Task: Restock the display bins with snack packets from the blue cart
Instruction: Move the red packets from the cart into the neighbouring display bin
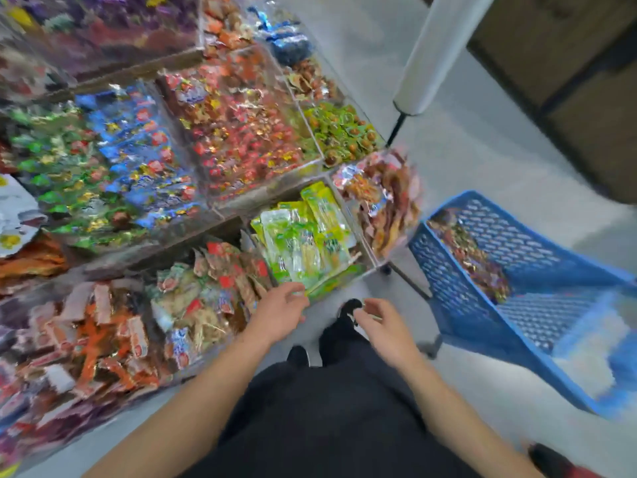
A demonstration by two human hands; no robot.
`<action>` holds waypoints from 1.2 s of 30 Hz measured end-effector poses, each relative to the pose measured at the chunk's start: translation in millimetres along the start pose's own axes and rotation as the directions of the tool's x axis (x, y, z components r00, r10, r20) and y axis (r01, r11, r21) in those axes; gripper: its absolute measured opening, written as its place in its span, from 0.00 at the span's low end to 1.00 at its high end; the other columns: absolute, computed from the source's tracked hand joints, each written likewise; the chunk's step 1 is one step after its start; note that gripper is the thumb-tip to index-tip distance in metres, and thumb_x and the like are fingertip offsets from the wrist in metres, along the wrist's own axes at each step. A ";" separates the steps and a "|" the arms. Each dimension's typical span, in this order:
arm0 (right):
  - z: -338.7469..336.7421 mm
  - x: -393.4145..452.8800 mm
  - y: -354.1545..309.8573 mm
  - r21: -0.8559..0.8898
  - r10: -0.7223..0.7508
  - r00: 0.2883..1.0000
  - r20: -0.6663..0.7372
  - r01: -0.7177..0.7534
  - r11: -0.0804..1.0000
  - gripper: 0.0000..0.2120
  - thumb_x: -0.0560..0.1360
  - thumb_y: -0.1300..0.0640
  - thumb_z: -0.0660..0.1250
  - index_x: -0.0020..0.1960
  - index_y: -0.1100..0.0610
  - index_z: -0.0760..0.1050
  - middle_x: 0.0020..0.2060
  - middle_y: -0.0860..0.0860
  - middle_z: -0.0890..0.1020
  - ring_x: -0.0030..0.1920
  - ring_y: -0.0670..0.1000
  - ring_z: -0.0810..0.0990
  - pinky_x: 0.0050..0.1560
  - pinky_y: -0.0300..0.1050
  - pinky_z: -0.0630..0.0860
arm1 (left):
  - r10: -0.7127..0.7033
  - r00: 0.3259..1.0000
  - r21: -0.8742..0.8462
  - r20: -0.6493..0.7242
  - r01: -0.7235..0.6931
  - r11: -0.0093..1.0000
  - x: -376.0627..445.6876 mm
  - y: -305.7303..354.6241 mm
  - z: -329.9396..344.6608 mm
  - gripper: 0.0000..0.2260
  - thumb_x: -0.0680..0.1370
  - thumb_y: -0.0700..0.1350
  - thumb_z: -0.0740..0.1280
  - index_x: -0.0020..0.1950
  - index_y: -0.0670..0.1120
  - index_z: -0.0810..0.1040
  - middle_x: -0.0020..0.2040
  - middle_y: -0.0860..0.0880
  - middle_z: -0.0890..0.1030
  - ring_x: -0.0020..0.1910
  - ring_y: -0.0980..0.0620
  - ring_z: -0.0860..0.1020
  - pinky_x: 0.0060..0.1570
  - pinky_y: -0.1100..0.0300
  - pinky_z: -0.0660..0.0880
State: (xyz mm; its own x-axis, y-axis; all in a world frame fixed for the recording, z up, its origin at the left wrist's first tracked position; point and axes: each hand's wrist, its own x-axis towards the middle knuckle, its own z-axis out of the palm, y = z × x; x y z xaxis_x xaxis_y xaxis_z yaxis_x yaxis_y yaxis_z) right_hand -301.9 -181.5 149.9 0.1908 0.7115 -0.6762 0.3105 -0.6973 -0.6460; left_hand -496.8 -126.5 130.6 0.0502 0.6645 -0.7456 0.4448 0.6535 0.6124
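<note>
Shelving (144,63) of clear bins is stepped back tier by tier, so that each compartment can be seen and reached from the aisle. Packets are kept sorted by kind behind clear dividers: reds, blues and greens above, orange and brown ones low on the left. The blue cart (482,305) is parked just beside the corner of the display, to the person's right, presumably so that stock can be passed across without walking. A strip of snack packets (472,253) is left along its near wall, while much of its floor is bare; the job is judged well along but not finished. The bin of green packets (306,243) sits at the front edge, its packets laid flat and overlapping. The left hand (281,312) is held at that bin's front lip with fingers relaxed and loosely spread; nothing is gripped, though whether the packets are touched cannot be told through the blur. The right hand (382,322) hangs apart from it over the floor, fingers loosely curled and empty, turned toward the cart.
</note>
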 end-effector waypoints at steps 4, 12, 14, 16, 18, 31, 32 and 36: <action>-9.8 -32.7 52.7 0.084 0.107 0.989 -0.103 -0.098 0.992 0.07 0.76 0.51 0.69 0.52 0.44 0.72 0.51 0.42 0.78 0.48 0.33 0.75 0.52 0.34 0.68 | -0.064 0.990 0.084 0.124 0.054 0.995 -17.7 -4.5 33.5 0.17 0.80 0.39 0.63 0.70 0.44 0.74 0.58 0.39 0.81 0.43 0.43 0.80 0.46 0.52 0.77; -41.6 -72.0 120.4 0.322 0.333 0.917 -0.220 -0.254 0.912 0.19 0.77 0.50 0.68 0.66 0.52 0.72 0.58 0.48 0.78 0.56 0.47 0.79 0.60 0.43 0.71 | -0.119 0.954 0.299 0.275 0.033 0.954 -25.0 2.3 99.8 0.19 0.80 0.38 0.62 0.71 0.44 0.73 0.57 0.40 0.81 0.41 0.45 0.78 0.36 0.57 0.73; -53.7 -77.6 135.3 0.369 0.370 0.898 -0.237 -0.269 0.890 0.19 0.77 0.49 0.68 0.66 0.52 0.72 0.59 0.48 0.79 0.57 0.47 0.78 0.59 0.43 0.71 | -0.129 0.944 0.360 0.304 0.011 0.933 -23.2 8.2 119.7 0.18 0.79 0.39 0.62 0.70 0.45 0.73 0.54 0.42 0.82 0.40 0.46 0.78 0.36 0.57 0.74; -67.8 -81.6 150.0 0.415 0.393 0.883 -0.257 -0.266 0.870 0.19 0.77 0.49 0.68 0.66 0.52 0.72 0.58 0.48 0.79 0.56 0.47 0.77 0.55 0.41 0.68 | -0.133 0.934 0.415 0.331 -0.017 0.910 -21.2 16.8 141.5 0.18 0.78 0.39 0.63 0.69 0.45 0.74 0.52 0.43 0.81 0.39 0.47 0.79 0.35 0.56 0.75; -84.6 -83.3 164.5 0.458 0.410 0.871 -0.270 -0.258 0.851 0.19 0.78 0.48 0.67 0.67 0.51 0.72 0.58 0.46 0.77 0.56 0.46 0.76 0.53 0.40 0.67 | -0.129 0.929 0.464 0.348 -0.051 0.884 -18.8 26.6 166.0 0.18 0.78 0.40 0.64 0.68 0.45 0.74 0.52 0.42 0.81 0.38 0.46 0.79 0.36 0.54 0.77; -228.3 -45.3 201.2 0.557 0.375 0.855 -0.359 -0.126 0.821 0.17 0.75 0.46 0.68 0.63 0.46 0.73 0.56 0.42 0.79 0.53 0.42 0.78 0.56 0.43 0.73 | -0.055 0.936 0.361 0.348 -0.080 0.929 -17.0 118.8 310.9 0.15 0.82 0.41 0.62 0.68 0.48 0.72 0.50 0.46 0.81 0.40 0.46 0.80 0.40 0.54 0.80; -237.7 -39.7 199.3 0.575 0.375 0.855 -0.358 -0.114 0.810 0.17 0.75 0.46 0.68 0.62 0.45 0.73 0.56 0.41 0.80 0.54 0.43 0.79 0.59 0.46 0.74 | -0.047 0.935 0.360 0.351 -0.088 0.929 -13.7 128.5 317.5 0.15 0.82 0.41 0.62 0.68 0.48 0.72 0.52 0.45 0.82 0.41 0.46 0.81 0.43 0.52 0.81; -269.4 -9.7 190.9 0.634 0.389 0.854 -0.345 -0.094 0.768 0.16 0.73 0.45 0.68 0.61 0.45 0.74 0.54 0.40 0.80 0.55 0.43 0.79 0.63 0.50 0.75 | -0.018 0.929 0.344 0.369 -0.118 0.932 12.1 171.3 338.5 0.14 0.82 0.42 0.62 0.67 0.50 0.73 0.54 0.44 0.82 0.42 0.48 0.82 0.46 0.52 0.82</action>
State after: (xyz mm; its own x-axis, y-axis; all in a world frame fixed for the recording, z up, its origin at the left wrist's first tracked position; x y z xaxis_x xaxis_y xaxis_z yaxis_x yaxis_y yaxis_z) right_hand 6.4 -298.2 128.5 0.6052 0.3661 -0.7069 -0.3700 -0.6570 -0.6569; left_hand -117.2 -129.2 137.6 0.3688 0.4716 -0.8010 0.7158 0.4057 0.5684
